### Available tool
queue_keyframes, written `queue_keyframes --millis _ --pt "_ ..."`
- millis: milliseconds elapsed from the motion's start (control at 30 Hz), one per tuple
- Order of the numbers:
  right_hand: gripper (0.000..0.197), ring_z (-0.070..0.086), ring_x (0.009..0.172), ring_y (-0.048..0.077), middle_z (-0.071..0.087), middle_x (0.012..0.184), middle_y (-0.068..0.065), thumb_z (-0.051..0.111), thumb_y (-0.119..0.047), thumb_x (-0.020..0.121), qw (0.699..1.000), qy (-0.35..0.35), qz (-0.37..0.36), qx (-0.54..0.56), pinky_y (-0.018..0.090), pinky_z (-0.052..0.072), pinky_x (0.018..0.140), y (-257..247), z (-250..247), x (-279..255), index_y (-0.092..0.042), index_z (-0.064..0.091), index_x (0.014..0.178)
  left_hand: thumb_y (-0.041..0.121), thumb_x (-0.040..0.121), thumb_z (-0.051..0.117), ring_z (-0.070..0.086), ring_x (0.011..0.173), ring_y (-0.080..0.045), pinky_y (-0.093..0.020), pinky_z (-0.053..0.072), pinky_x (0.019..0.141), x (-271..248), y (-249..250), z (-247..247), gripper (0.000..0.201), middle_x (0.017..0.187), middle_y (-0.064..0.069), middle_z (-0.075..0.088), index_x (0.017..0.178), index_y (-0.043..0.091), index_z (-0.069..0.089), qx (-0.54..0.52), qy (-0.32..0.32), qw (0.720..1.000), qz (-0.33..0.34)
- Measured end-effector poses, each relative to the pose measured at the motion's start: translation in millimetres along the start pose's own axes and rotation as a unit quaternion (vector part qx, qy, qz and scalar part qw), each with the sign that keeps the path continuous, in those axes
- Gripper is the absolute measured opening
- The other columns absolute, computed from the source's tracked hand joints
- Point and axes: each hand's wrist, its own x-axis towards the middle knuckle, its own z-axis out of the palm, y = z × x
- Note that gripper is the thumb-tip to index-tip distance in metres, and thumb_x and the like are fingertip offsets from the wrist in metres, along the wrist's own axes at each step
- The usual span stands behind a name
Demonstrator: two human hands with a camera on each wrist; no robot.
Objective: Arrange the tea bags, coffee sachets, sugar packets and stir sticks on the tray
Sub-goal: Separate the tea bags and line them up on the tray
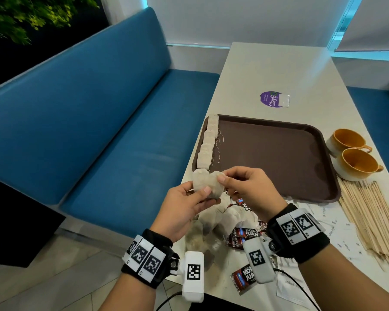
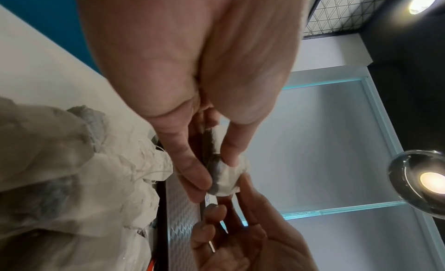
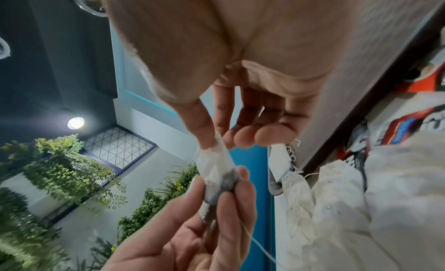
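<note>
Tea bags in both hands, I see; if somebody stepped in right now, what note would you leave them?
Left hand holds two tea bags; right hand pinches the top of one.
Done: a row of tea bags lies along the tray's left edge.
Left: the loose tea bag pile, coffee sachets, sugar packets and stir sticks, all off the tray.

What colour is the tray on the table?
Dark brown; the tray shows best in the head view.
</note>
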Motion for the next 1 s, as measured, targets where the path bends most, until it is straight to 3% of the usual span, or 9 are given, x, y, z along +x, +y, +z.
queue_keyframes --millis 167,233,400,533,667,800,933,1000 --pt "0.01 0.063 0.067 0.02 0.074 0.079 0.018 0.079 -0.021 0.09 0.998 0.058 -0.028 0.014 0.035 0.054 0.066 -3 -1 5 -0.011 0.079 0.086 0.004 0.101 0.055 0.072 0.096 -0.04 -0.035 0.062 0.085 4 -1 -5 0.02 0.11 -0.026 0.072 0.105 -0.013 0.063 -0.037 0.047 0.998 -0.009" --pt "0.009 0.066 0.068 0.02 0.075 0.079 0.017 0.078 -0.017 0.09 0.997 0.069 -0.028 0.035 0.031 0.054 0.065 -4 -2 7 -0.009 0.078 0.086 0.003 0.101 0.055 0.072 0.096 -0.039 -0.032 0.063 0.08 5 0 -7 0.014 0.109 -0.028 0.071 0.099 -0.009 0.062 -0.04 0.073 0.996 -0.013" --pt "0.01 0.068 0.069 0.018 0.076 0.077 0.008 0.075 -0.015 0.092 1.0 0.024 -0.019 -0.004 0.035 0.057 0.067 -3 3 7 -0.005 0.076 0.091 0.001 0.1 0.052 0.07 0.11 -0.035 -0.042 0.057 0.095 6 4 -7 0.018 0.111 -0.022 0.074 0.084 -0.002 0.059 -0.031 0.067 0.997 0.004" --pt "0.009 0.068 0.067 0.024 0.074 0.075 0.013 0.073 -0.012 0.093 1.0 -0.003 0.009 0.024 0.035 0.058 0.062 -4 9 7 -0.003 0.075 0.092 -0.001 0.099 0.054 0.069 0.094 -0.028 -0.044 0.06 0.09 5 3 -2 0.019 0.088 -0.017 0.07 0.085 -0.006 0.065 -0.037 0.049 0.998 0.017" --pt "0.013 0.068 0.065 0.026 0.073 0.078 0.018 0.073 -0.014 0.093 0.998 0.001 0.03 0.05 0.035 0.059 0.062 -5 10 10 0.0 0.075 0.093 -0.004 0.097 0.057 0.073 0.096 -0.029 -0.036 0.061 0.086 4 3 1 0.016 0.1 -0.025 0.074 0.094 -0.01 0.072 -0.018 0.053 0.998 0.032" --pt "0.014 0.068 0.066 0.024 0.073 0.082 0.022 0.072 -0.012 0.094 0.999 -0.003 0.027 0.033 0.034 0.06 0.061 -9 12 18 0.002 0.074 0.096 -0.003 0.097 0.058 0.073 0.097 -0.032 -0.036 0.061 0.087 7 2 -4 0.017 0.104 -0.029 0.072 0.099 -0.013 0.071 -0.021 0.067 0.997 0.033" --pt "0.015 0.066 0.066 0.025 0.071 0.079 0.018 0.071 -0.013 0.095 0.999 0.009 0.046 0.029 0.035 0.061 0.063 -10 14 41 0.001 0.072 0.098 -0.003 0.097 0.058 0.072 0.097 -0.034 -0.037 0.061 0.09 11 4 -12 0.016 0.099 -0.026 0.071 0.088 -0.008 0.071 -0.044 0.101 0.994 0.026" --pt "0.016 0.065 0.067 0.027 0.069 0.08 0.02 0.07 -0.015 0.096 0.998 0.027 0.054 0.029 0.037 0.062 0.063 -10 15 56 0.001 0.071 0.099 -0.003 0.098 0.058 0.072 0.102 -0.038 -0.035 0.061 0.088 10 5 -16 0.017 0.106 -0.027 0.073 0.088 -0.008 0.07 -0.047 0.11 0.993 0.018"
